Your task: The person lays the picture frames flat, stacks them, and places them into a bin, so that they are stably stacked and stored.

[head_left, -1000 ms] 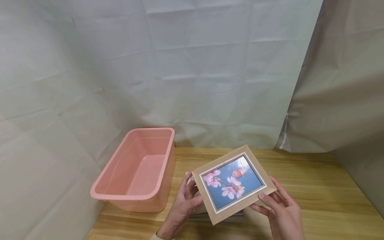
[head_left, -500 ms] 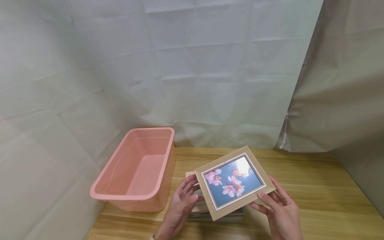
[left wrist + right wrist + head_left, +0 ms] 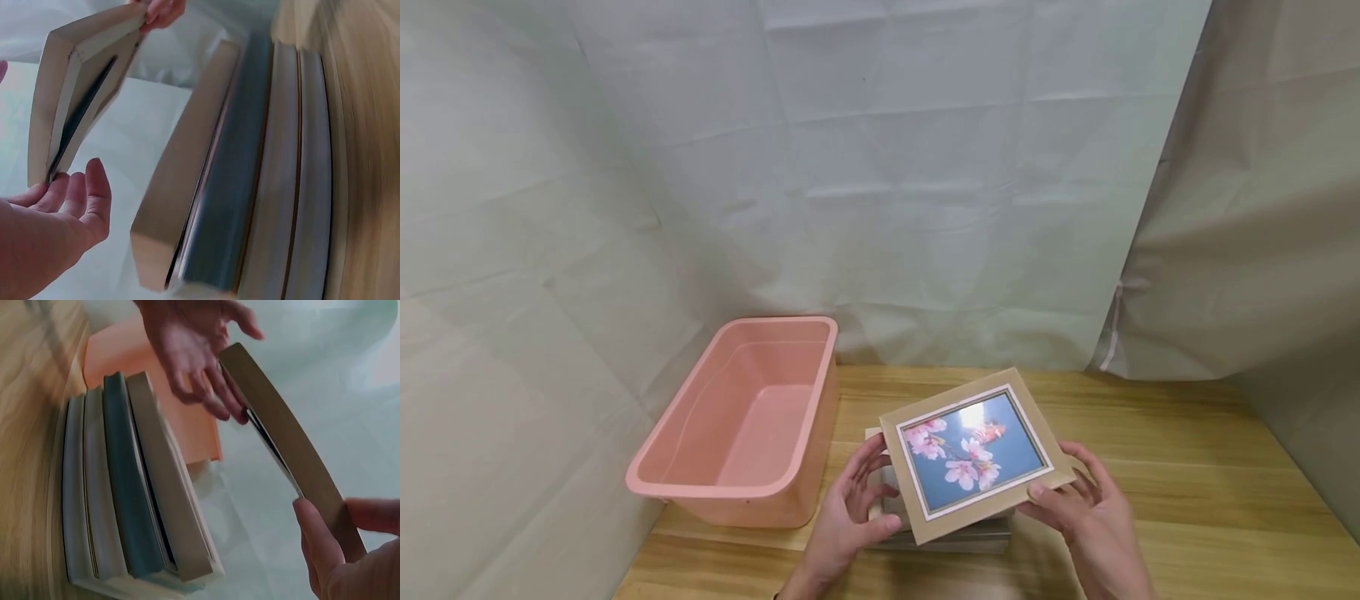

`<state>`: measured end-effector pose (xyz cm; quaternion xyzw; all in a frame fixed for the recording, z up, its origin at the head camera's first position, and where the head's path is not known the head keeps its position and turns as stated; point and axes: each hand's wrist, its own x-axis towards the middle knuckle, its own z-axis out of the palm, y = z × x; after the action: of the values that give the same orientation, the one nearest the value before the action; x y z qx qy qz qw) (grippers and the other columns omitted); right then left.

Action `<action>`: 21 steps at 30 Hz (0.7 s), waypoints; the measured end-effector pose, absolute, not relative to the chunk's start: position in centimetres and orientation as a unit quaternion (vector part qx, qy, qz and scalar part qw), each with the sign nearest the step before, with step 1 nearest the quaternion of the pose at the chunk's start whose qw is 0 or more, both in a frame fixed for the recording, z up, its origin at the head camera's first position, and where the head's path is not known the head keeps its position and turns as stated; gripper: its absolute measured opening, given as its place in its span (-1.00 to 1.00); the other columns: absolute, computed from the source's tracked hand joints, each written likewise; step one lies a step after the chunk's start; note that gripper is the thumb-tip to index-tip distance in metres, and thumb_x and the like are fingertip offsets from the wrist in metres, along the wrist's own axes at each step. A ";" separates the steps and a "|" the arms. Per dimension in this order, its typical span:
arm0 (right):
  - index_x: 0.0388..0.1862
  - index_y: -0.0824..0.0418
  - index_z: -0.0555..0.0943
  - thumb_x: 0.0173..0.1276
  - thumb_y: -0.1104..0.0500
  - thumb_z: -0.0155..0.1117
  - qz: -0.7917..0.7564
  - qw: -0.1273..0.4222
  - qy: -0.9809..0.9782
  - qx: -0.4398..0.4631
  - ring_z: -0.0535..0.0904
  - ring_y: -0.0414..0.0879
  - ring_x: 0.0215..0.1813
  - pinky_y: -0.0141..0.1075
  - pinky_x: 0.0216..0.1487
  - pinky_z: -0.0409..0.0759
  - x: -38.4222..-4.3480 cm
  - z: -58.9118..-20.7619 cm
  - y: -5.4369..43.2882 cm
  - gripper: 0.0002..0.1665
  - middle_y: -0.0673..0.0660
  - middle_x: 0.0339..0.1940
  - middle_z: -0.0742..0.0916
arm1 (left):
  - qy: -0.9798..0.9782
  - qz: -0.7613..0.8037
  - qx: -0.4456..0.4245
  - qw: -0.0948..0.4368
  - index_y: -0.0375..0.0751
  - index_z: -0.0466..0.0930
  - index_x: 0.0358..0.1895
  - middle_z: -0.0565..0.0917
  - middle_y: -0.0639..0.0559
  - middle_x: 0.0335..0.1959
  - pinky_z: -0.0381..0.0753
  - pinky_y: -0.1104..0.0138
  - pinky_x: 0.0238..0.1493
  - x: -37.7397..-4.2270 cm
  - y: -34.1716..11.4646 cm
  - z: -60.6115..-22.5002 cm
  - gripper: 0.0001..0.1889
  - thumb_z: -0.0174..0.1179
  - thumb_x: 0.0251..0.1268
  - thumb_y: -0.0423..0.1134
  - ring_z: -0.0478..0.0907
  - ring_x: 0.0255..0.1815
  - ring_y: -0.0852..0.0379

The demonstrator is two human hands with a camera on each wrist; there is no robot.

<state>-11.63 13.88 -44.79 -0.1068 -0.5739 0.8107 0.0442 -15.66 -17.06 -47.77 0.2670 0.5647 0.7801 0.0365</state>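
Note:
A picture frame [image 3: 970, 454] with a tan border and pink blossoms on blue is held tilted above a stack of flat, thick-edged pieces [image 3: 943, 537]. My right hand [image 3: 1090, 504] pinches its lower right corner, thumb on the front and fingers behind. At the left side, my left hand [image 3: 853, 508] touches the frame with its fingertips, and its thumb stands apart from it. In the left wrist view the frame's back edge [image 3: 47, 106] shows above the left fingertips. The stack's edges [image 3: 119, 481] are tan, blue and whitish in the right wrist view.
A pink plastic tub [image 3: 808, 433] stands to the left on the wooden table [image 3: 1210, 500]. Nothing is seen inside it. Pale cloth sheets [image 3: 925, 183] hang behind and to the left, and a brownish curtain [image 3: 1262, 208] hangs at the right.
The frame has shifted slightly left and turned a little, and the glare on its picture has moved left. My left thumb has come away from the frame's front.

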 end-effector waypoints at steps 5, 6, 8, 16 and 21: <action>0.61 -0.01 0.31 0.30 0.57 0.43 0.772 0.006 -0.627 -0.105 0.82 -0.08 -0.01 -0.11 -0.02 0.89 -11.8 -44.8 13.9 0.01 0.04 0.09 0.72 | 0.685 0.673 0.279 -0.016 -0.31 0.07 0.74 0.46 -0.14 0.51 0.65 0.29 0.31 -15.4 -17.7 -47.8 0.24 0.66 -0.05 -0.36 0.54 0.36 0.24; 0.66 0.01 0.28 0.29 0.56 0.45 0.763 0.000 -0.638 -0.105 0.82 -0.08 -0.01 -0.11 -0.01 0.89 -11.8 -44.7 13.9 0.06 0.04 0.09 0.72 | 0.712 0.641 0.283 -0.031 -0.25 0.06 0.76 0.45 -0.21 0.51 0.66 0.27 0.30 -15.3 -17.9 -47.8 0.30 0.70 -0.11 -0.34 0.55 0.35 0.21; 0.72 0.07 0.23 0.25 0.55 0.50 0.746 -0.008 -0.658 -0.103 0.83 -0.07 -0.03 -0.14 0.00 0.88 -11.9 -44.6 13.8 0.14 0.06 0.10 0.72 | 0.761 0.582 0.280 -0.057 -0.13 0.03 0.78 0.45 -0.28 0.51 0.66 0.26 0.26 -15.1 -18.1 -47.8 0.42 0.77 -0.25 -0.25 0.58 0.27 0.19; 0.74 0.16 0.18 0.09 0.50 0.65 0.678 -0.045 -0.731 -0.065 0.77 -0.10 0.04 -0.32 0.02 0.79 -12.4 -44.7 14.0 0.29 0.33 0.40 0.57 | 0.831 0.486 0.253 -0.095 -0.03 0.02 0.77 0.46 -0.20 0.51 0.65 0.26 0.19 -14.9 -18.4 -48.1 0.51 0.86 -0.38 -0.06 0.53 0.17 0.12; 0.69 0.21 0.30 0.02 0.53 0.68 0.665 -0.035 -0.744 -0.049 0.76 -0.17 0.02 -0.32 -0.01 0.81 -12.7 -44.9 14.0 0.25 0.33 0.42 0.53 | 0.832 0.481 0.258 -0.094 -0.05 0.02 0.77 0.47 -0.18 0.49 0.67 0.21 0.23 -15.2 -19.0 -48.5 0.49 0.83 -0.35 -0.04 0.54 0.20 0.16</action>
<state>-12.66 13.99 -44.90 -0.0491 -0.7441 0.6653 -0.0353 -15.22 -18.99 -48.48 0.2580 0.8324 0.4814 -0.0943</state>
